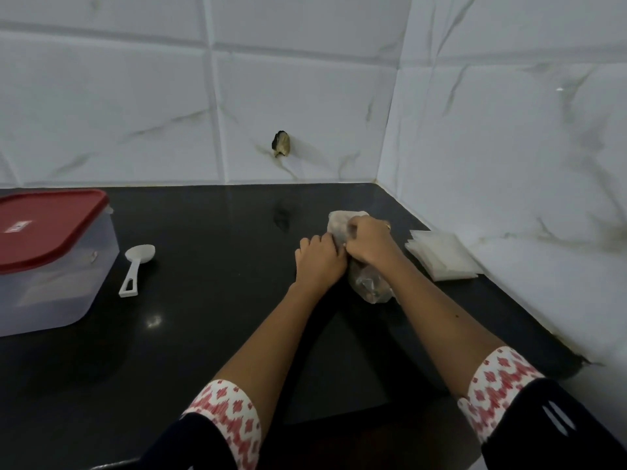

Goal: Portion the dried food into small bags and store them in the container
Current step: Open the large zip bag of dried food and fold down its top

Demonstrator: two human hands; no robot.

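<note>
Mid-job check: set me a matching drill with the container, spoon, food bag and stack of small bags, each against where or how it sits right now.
Things:
1. container
2. spoon
3. food bag
4. stack of small bags

Place or state:
A. gripped by the left hand and the right hand
B. far left, red lid on
C. beside the right wall, untouched
D. lying on the counter just right of the lidded box

Pairs: 1-B, 2-D, 3-A, 4-C.
</note>
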